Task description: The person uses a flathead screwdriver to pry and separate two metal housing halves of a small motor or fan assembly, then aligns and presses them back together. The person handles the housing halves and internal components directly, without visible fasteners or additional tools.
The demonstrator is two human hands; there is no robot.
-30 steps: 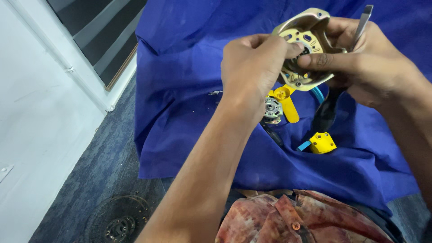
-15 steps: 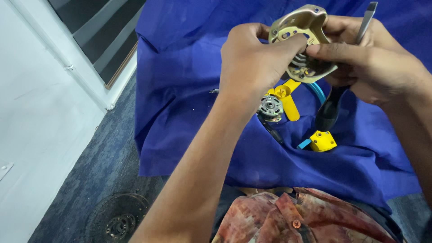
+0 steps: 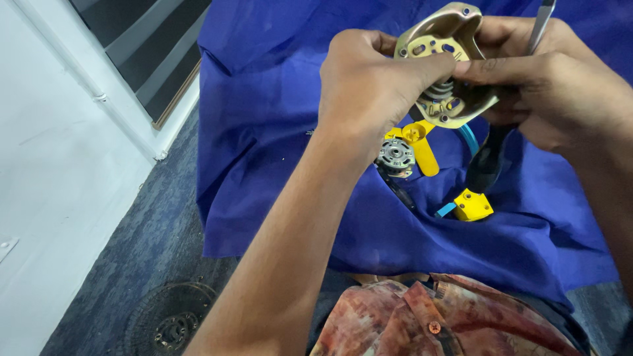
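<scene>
Nearest the camera is the person's patterned reddish shirt (image 3: 422,323), and to its left a round dark metal disc (image 3: 168,320) lies on the grey-blue carpet floor (image 3: 132,250). Beyond the shirt a blue cloth (image 3: 264,132) spreads over the lap and away to the far side. On the cloth, near the middle, rests a small grey motor rotor (image 3: 395,157), with a yellow plastic piece (image 3: 422,148) just right of it and a yellow block (image 3: 473,206) with a light blue tube farther right and nearer. A dark tool handle (image 3: 486,165) stands between these and the right hand. Higher up, the left hand (image 3: 369,86) and the right hand (image 3: 554,92) together hold a brass-coloured metal motor housing (image 3: 448,59) above the cloth; the left fingers curl closed around its left rim, and the right thumb and fingers clamp it from the right. A slim metal tool (image 3: 542,23) sticks up past the right hand. At far left stands a white wall (image 3: 53,165) and a dark panel
</scene>
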